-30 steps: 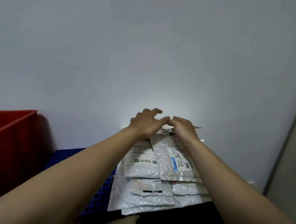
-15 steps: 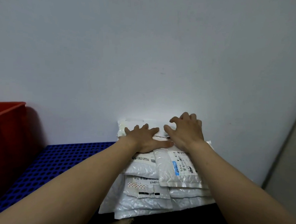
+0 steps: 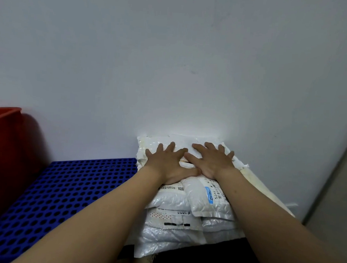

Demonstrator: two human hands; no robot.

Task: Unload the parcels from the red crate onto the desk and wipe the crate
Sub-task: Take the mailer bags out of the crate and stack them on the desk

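The dark surface (image 3: pixel 192 261) shows only as a sliver at six o'clock. A blue perforated mat (image 3: pixel 65 190) covers it toward eight o'clock. The red crate (image 3: pixel 5 142) stands at nine o'clock by the mat's left edge. The stack of white parcels (image 3: pixel 171 237) lies at five o'clock, against the wall.

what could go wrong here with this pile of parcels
1. The parcels are glossy and stacked unevenly; once the left hand and right hand, now pressing flat on the top parcel, lift, the upper ones may slide forward.
2. The lowest parcel seems to overhang the near edge, so it could slip off.
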